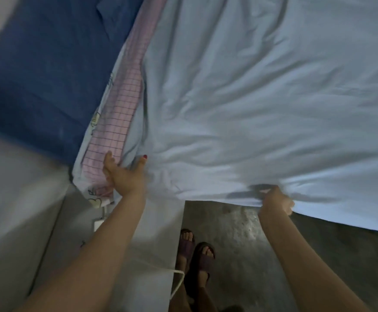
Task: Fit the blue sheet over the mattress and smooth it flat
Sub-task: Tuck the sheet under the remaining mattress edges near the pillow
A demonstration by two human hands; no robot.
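Observation:
A pale blue sheet (262,109) lies wrinkled across the mattress and fills most of the view. Its near edge hangs over the bed side above the floor. My left hand (125,174) grips the sheet's near left corner, thumb on top, fingers hidden under the cloth. My right hand (276,200) is curled round a bunched fold of the same near edge, further right. A pink checked cloth (120,113), which may be the mattress cover, shows in a strip along the sheet's left edge.
A dark blue cloth (44,75) lies at the far left beside the bed. A grey wall (14,199) and a white cable (176,280) are at lower left. My sandalled feet (197,251) stand on the concrete floor (262,255).

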